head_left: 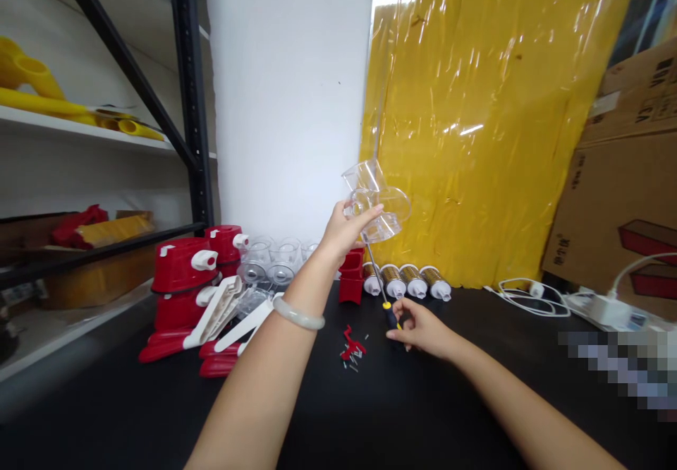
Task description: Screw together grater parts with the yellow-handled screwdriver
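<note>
Raised above the table, a clear plastic part (391,205) with a wide funnel-like opening is gripped in my left hand (346,229). My right hand (420,327) holds a screwdriver (390,312) by its dark blue and yellow handle. Its long shaft points up, and the tip meets or comes close to the underside of the clear part; I cannot tell whether a screw sits there. On the black table below lie small red parts (352,346) with several loose screws (354,365) around them.
At the left stand red housings (185,265) and white-and-red handles (216,315). Behind are clear cups (285,251), red chutes (351,276) and perforated metal cylinders (394,279). A black-framed shelf (187,68) rises at left; at right are a cardboard box (613,195) and white cables (529,300).
</note>
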{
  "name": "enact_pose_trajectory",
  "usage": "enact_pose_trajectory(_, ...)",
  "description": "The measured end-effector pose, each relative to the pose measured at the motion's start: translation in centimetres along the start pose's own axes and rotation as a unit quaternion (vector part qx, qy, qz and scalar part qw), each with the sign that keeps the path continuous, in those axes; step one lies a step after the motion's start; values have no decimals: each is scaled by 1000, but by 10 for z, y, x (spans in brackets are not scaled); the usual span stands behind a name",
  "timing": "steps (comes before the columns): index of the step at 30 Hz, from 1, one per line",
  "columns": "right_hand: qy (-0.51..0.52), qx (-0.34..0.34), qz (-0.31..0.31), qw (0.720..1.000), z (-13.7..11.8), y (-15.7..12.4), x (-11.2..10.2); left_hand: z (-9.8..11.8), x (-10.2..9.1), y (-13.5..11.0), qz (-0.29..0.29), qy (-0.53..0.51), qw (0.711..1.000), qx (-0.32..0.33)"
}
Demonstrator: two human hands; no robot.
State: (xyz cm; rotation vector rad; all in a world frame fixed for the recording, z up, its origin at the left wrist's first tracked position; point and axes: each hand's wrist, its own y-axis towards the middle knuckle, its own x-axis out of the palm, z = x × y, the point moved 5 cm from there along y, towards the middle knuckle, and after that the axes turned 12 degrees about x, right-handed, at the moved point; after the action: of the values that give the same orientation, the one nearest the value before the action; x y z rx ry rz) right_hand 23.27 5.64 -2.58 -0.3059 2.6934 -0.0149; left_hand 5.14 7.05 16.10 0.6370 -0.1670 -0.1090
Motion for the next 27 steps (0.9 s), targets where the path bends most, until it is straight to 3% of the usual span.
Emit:
enact_pose_trajectory(6,9,-11,-36,999,-3,-2,3,0,-1,0,2,5,1000,4)
enact_pose_trajectory(12,47,-26,7,999,-1,0,1,1,0,-1,1,5,1000,-1)
enact_pose_trajectory(19,35,-18,-35,999,-5,-5,2,3,0,-2,1,6,1000,-3)
enact_pose_trajectory(27,82,-15,18,996,1,3,8,15,3,-8,-9,-5,1000,3)
